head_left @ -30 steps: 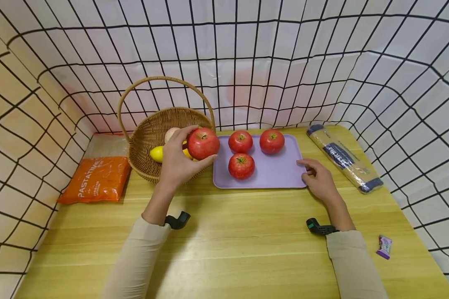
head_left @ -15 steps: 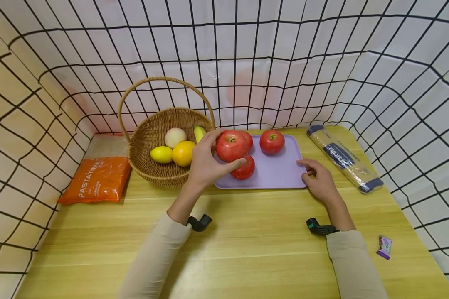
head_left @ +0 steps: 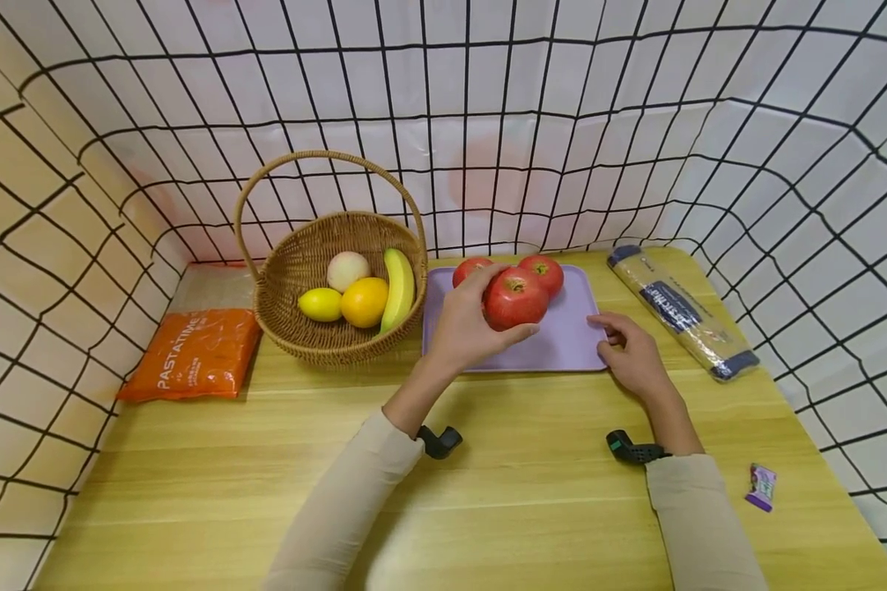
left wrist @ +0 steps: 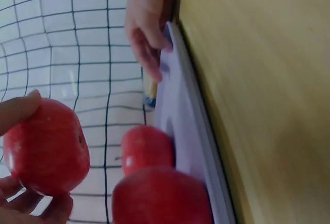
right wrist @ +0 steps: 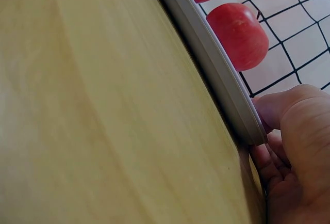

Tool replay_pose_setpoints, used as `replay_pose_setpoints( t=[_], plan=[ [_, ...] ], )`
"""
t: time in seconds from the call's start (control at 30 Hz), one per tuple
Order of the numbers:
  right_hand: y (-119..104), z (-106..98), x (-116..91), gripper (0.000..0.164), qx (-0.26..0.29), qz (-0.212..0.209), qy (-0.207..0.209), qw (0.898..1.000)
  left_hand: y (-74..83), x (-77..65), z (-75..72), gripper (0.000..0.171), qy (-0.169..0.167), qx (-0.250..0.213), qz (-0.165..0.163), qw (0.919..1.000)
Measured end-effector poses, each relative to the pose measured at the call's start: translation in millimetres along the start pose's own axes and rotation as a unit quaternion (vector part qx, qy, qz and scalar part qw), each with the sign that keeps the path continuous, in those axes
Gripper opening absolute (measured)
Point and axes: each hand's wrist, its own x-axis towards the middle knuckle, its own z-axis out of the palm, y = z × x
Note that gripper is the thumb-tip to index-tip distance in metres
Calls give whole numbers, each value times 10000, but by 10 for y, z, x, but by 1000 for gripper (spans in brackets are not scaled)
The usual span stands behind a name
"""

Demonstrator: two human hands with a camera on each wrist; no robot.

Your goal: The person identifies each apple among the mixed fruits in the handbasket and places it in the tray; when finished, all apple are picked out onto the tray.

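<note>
My left hand (head_left: 460, 324) grips a red apple (head_left: 516, 299) between thumb and fingers. In the left wrist view this held apple (left wrist: 49, 149) hangs apart from the others, raised above the lilac tray (head_left: 572, 349). On the tray lie more red apples, one at the back left (head_left: 469, 269) and one at the back right (head_left: 549, 274). The hand and the held apple hide the tray's front left part in the head view. My right hand (head_left: 631, 351) pinches the tray's right rim, thumb and fingers around the edge in the right wrist view.
A wicker basket (head_left: 296, 332) left of the tray holds a peach-like fruit (head_left: 348, 271), a lemon (head_left: 320, 304), an orange (head_left: 365, 302) and a banana (head_left: 397, 291). Further left lies an orange pasta bag (head_left: 195, 353). At right are a noodle pack (head_left: 680, 312) and a small purple packet (head_left: 761, 487).
From over the basket, my left hand has carried the apple rightward to above the tray, uncovering the fruit in the basket. My right hand has stayed at the tray's rim.
</note>
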Motion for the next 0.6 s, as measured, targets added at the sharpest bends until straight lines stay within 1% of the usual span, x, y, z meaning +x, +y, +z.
replay_pose_setpoints(
  t=[0.03, 0.13, 0.2, 0.27, 0.4, 0.6],
  plan=[
    [-1, 2, 0, 46, 5, 3, 0, 10000, 14, 12, 45, 86, -65, 91, -24, 9999],
    [-7, 3, -2, 46, 0, -6, -1, 10000, 72, 30, 183, 87, -452, 377, -78, 9982],
    [-10, 2, -3, 46, -15, -26, 1, 10000, 108, 35, 277, 88, -718, 476, -107, 9962],
    [-14, 1, -5, 46, -42, -44, -2, 10000, 136, 23, 359, 89, -885, 513, -179, 9946],
    [-18, 0, -7, 46, -58, -52, 4, 10000, 156, 9, 505, 89, -967, 519, -307, 9935],
    [-18, -8, -6, 46, -43, -63, 13, 10000, 154, 6, 710, 88, -1042, 549, -635, 9910]
  ],
)
